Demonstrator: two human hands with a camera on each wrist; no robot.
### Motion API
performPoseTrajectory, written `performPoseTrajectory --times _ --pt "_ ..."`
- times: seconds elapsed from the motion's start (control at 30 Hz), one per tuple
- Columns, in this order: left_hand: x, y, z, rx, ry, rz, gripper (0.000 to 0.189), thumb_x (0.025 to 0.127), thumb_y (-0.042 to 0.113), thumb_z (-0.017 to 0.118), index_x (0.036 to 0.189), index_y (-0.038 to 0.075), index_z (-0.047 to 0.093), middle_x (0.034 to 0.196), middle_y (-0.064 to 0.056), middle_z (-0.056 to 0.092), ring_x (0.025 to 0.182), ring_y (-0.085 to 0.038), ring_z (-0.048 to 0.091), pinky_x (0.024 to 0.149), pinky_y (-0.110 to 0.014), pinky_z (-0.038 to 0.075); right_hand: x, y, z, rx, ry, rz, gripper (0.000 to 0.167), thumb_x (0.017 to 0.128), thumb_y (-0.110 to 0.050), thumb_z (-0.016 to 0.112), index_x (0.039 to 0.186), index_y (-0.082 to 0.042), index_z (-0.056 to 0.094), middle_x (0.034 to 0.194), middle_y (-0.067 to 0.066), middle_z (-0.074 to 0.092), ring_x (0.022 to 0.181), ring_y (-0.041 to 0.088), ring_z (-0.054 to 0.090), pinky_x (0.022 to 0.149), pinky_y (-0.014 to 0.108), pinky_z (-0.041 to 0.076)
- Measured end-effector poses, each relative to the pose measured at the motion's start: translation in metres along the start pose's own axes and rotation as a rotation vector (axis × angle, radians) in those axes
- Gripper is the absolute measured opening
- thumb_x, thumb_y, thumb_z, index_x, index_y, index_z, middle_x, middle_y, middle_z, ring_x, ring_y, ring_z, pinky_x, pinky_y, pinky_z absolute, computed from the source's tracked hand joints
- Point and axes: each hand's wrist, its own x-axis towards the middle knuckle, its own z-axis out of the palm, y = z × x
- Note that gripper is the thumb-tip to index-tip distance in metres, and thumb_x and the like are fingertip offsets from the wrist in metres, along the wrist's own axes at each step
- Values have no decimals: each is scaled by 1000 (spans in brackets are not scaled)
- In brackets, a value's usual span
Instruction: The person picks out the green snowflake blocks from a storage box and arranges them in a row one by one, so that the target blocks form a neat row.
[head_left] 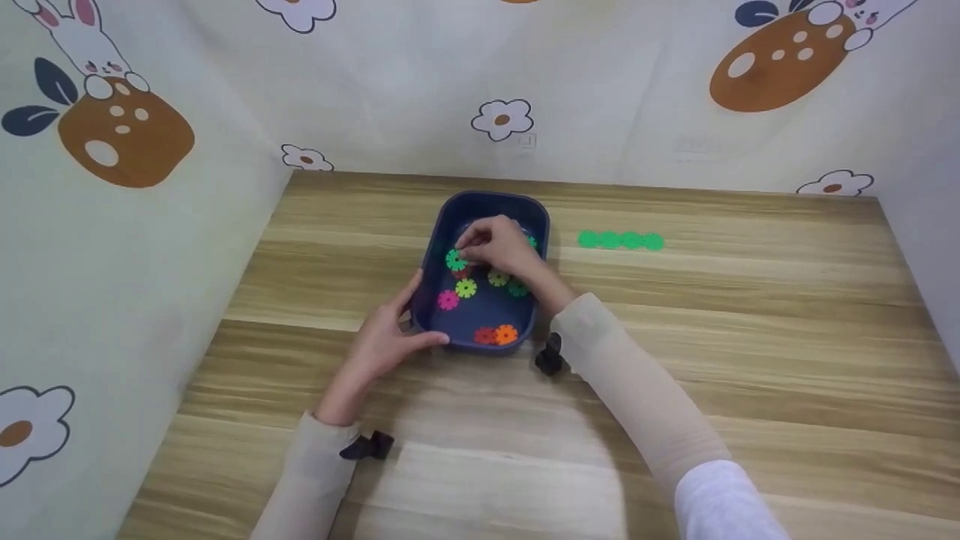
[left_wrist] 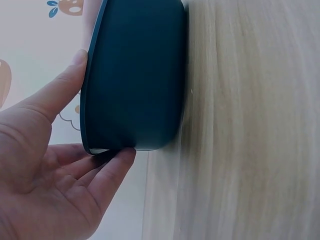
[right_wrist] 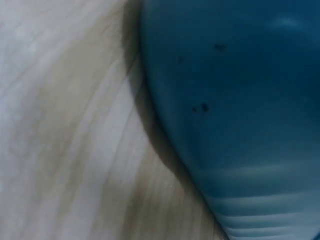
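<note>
A dark blue plastic tray (head_left: 480, 196) stands on the table, holding several small notched discs. My left hand (head_left: 379, 341) grips the tray's near left corner. In the left wrist view its thumb is at the rim and its fingers bend against the wall of the tray (left_wrist: 135, 75). Reaching in over the right side, my right hand (head_left: 502, 244) pinches a green notched disc (head_left: 455, 260) at its fingertips. Below lie a yellow-green disc (head_left: 466, 288), a pink disc (head_left: 448, 300) and an orange disc (head_left: 506, 334). The right wrist view shows only the tray's outer wall (right_wrist: 240, 100) and wood.
Right of the tray, a row of several green discs (head_left: 621, 240) lies joined end to end on the wooden table (head_left: 750, 337). Behind the table hangs a pale printed cloth (head_left: 405, 90), which also covers the left side.
</note>
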Motion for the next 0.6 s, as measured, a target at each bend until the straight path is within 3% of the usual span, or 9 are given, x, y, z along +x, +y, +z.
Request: performPoseTrajectory --times 0.17,0.37,0.6 --pt "0 0 0 -3 -9 -12 101 74 25 86 153 10 25 150 -19 33 134 -32 38 104 -42 38 -3 -5 -5 82 69 -59 5 86 -6 73 91 -4 74 86 7 70 76 18 67 71 30 56" --pt "0 1 0 -20 -24 -40 102 74 27 85 154 13 24 151 -18 32 135 -30 36 104 -41 37 -7 -15 -23 179 95 -67 7 86 -2 72 93 0 72 88 11 69 78 21 67 73 32 56" --pt "0 2 1 -4 -1 -36 104 71 28 87 153 11 26 150 -20 34 134 -31 38 104 -41 38 -15 -15 -56 153 168 -59 10 87 -5 71 96 1 72 90 12 69 79 22 66 73 29 56"
